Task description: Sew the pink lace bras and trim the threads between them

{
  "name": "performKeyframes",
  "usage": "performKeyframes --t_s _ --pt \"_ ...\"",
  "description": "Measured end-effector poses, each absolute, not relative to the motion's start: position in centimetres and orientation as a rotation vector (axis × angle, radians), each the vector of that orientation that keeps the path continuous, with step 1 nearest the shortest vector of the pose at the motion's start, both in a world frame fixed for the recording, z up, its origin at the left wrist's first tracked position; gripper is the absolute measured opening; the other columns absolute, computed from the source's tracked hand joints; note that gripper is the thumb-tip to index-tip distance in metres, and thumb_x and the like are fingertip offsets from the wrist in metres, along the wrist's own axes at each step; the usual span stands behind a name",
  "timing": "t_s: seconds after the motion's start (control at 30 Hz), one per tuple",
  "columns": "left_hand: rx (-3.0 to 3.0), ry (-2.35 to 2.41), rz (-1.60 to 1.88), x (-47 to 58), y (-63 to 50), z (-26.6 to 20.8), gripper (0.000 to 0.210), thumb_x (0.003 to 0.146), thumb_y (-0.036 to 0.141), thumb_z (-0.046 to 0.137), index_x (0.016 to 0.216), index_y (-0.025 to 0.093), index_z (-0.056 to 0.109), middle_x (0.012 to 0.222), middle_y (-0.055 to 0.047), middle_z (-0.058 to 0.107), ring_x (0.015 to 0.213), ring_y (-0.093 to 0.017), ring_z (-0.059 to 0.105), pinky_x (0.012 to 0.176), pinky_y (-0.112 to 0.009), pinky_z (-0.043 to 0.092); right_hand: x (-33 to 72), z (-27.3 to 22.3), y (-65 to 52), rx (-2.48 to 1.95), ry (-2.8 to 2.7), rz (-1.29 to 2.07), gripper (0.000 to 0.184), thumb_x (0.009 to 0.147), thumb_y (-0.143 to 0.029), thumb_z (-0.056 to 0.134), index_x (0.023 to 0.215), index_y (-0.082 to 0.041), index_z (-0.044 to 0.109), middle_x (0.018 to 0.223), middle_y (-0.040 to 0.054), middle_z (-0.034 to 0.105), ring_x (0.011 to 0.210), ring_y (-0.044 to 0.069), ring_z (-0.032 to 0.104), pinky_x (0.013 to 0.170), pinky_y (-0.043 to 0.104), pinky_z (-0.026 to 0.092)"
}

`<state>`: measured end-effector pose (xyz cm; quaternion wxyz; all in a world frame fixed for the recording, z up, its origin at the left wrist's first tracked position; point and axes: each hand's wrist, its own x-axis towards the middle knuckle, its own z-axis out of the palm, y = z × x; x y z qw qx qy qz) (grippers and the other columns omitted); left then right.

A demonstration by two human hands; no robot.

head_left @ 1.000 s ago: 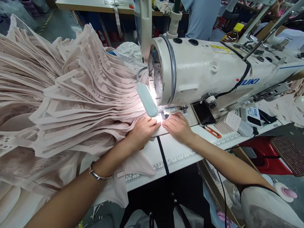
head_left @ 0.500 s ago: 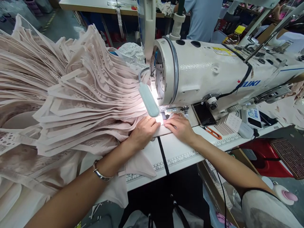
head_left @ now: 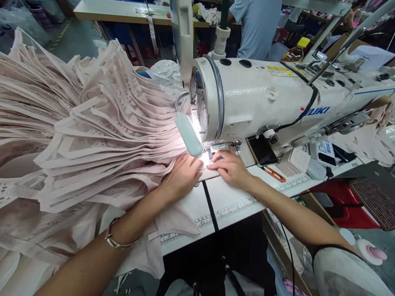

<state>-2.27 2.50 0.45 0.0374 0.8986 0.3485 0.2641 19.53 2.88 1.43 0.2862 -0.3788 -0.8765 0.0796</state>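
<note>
My left hand is closed, fingers curled on the edge of a pale pink garment piece beside the sewing area. My right hand rests on the machine bed with its fingers extended and a little apart, the fingertips touching the brightly lit spot by the presser foot. Glare there hides the fabric edge and the needle. Over this spot stands the white sewing machine, and a pale green lamp-like piece hangs just above my left fingers. A large heap of pale pink lace-trimmed garments spreads out left of the machine.
Right of my hand lie a black phone, orange thread snips and a stack of cards. A printed ruler runs along the table's front edge. A person in a blue shirt stands behind the machine.
My left hand has shifted slightly left and down. My right hand's fingers have spread more, the index finger stretching toward the lit spot. The whole view has shifted slightly.
</note>
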Motion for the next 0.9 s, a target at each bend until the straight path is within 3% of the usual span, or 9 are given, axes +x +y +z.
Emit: performKeyframes --t_s 0.13,0.33,0.63,0.9 --pt "2.818 0.999 0.765 -2.7 2.5 0.5 0.025 0.093 0.015 0.04 0.11 0.012 0.058 0.124 -0.016 0.06 0.113 -0.027 0.055 0.095 -0.045 0.045 19.7 1.3 2.8 -1.019 -2.327 0.218 0.036 0.082 -0.004 0.046 0.088 -0.024 0.075 0.103 0.0042 0.067 0.094 0.016 0.061 0.087 0.034 0.045" --pt "2.88 1.058 0.712 -2.4 2.5 0.7 0.026 0.094 0.015 0.038 0.107 0.01 0.059 0.118 -0.018 0.062 0.112 -0.03 0.056 0.094 -0.045 0.047 19.9 0.8 2.9 -1.005 -2.351 0.145 0.037 0.083 -0.005 0.045 0.094 -0.023 0.075 0.108 0.0021 0.071 0.108 0.019 0.059 0.095 0.037 0.046" --pt "2.831 1.108 0.654 -2.4 2.8 0.7 0.029 0.096 0.019 0.036 0.107 0.011 0.061 0.118 -0.016 0.062 0.111 -0.029 0.056 0.091 -0.045 0.049 19.9 0.9 3.0 -0.98 -2.407 0.137 0.036 0.081 -0.004 0.043 0.099 -0.018 0.071 0.109 0.0068 0.071 0.111 0.021 0.059 0.097 0.041 0.046" --pt "2.686 1.197 0.51 -2.2 3.5 0.9 0.029 0.095 0.023 0.037 0.108 0.013 0.061 0.12 -0.015 0.061 0.114 -0.03 0.054 0.094 -0.049 0.048 19.3 1.1 3.4 -1.09 -2.495 0.171 0.038 0.084 -0.006 0.038 0.106 -0.015 0.067 0.122 0.0115 0.065 0.113 0.022 0.059 0.099 0.043 0.044"
